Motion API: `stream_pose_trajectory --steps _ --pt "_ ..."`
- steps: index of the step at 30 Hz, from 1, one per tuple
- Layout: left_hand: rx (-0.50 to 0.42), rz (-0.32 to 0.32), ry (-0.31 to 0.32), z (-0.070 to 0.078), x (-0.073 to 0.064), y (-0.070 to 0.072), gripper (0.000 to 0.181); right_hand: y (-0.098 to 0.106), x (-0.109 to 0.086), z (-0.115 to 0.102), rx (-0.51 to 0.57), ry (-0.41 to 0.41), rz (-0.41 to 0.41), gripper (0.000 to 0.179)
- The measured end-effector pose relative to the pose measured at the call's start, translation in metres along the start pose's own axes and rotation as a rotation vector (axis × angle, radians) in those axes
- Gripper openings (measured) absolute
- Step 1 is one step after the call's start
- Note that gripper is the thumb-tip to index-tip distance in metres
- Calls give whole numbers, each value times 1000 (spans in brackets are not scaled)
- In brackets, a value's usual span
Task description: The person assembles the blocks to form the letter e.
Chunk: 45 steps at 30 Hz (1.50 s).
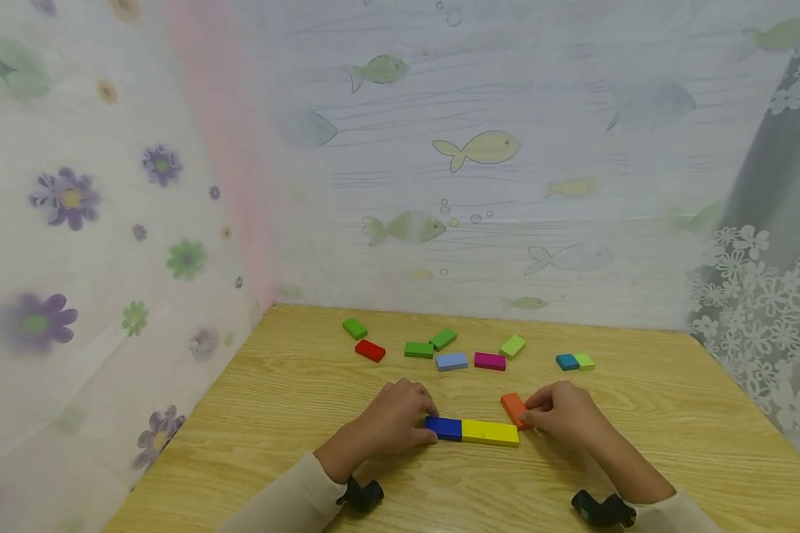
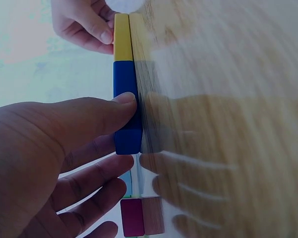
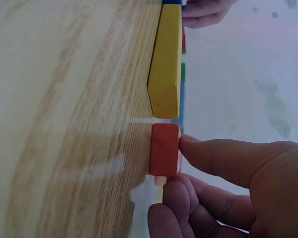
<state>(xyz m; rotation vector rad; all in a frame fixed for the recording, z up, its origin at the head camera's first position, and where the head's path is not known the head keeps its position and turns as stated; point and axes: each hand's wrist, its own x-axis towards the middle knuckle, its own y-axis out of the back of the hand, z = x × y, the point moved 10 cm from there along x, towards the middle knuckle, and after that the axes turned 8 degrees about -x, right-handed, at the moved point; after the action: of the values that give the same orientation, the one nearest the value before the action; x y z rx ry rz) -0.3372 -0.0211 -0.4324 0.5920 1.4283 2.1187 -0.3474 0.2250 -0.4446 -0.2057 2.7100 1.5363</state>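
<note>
A dark blue block (image 1: 444,428) and a yellow block (image 1: 490,432) lie end to end on the wooden table. My left hand (image 1: 398,418) pinches the blue block at its left end; in the left wrist view the thumb (image 2: 124,101) lies along its near side. Between thumb and fingers, my right hand (image 1: 563,414) holds an orange block (image 1: 513,409), set at a slant just behind the yellow block's right end. In the right wrist view the orange block (image 3: 165,149) stands close to the yellow one (image 3: 165,64), with a narrow gap between them.
Farther back on the table (image 1: 293,414) lie several more blocks, among them a red block (image 1: 370,350), a light blue block (image 1: 451,361), a magenta block (image 1: 490,360) and a teal block (image 1: 567,362). A fish-patterned curtain (image 1: 400,148) hangs behind the table.
</note>
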Motion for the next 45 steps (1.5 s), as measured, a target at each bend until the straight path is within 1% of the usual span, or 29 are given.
stream_pose_trajectory --steps 17,24,26,33,41,45 --pt "6 -2 -7 1 0 1 29 2 -5 -7 9 -6 -4 26" --pt "7 3 -11 0 0 0 29 2 -5 -10 -3 17 0 25" --pt "8 3 -11 0 0 0 29 2 -5 -10 4 12 4 23" --pt "-5 0 -4 -2 1 -1 28 1 -4 -10 -16 45 10 24" --pt "1 -2 0 -3 2 -3 29 0 -4 -11 -20 55 7 25" --pt "1 -3 3 -3 2 -2 29 0 -4 -11 -22 48 5 25"
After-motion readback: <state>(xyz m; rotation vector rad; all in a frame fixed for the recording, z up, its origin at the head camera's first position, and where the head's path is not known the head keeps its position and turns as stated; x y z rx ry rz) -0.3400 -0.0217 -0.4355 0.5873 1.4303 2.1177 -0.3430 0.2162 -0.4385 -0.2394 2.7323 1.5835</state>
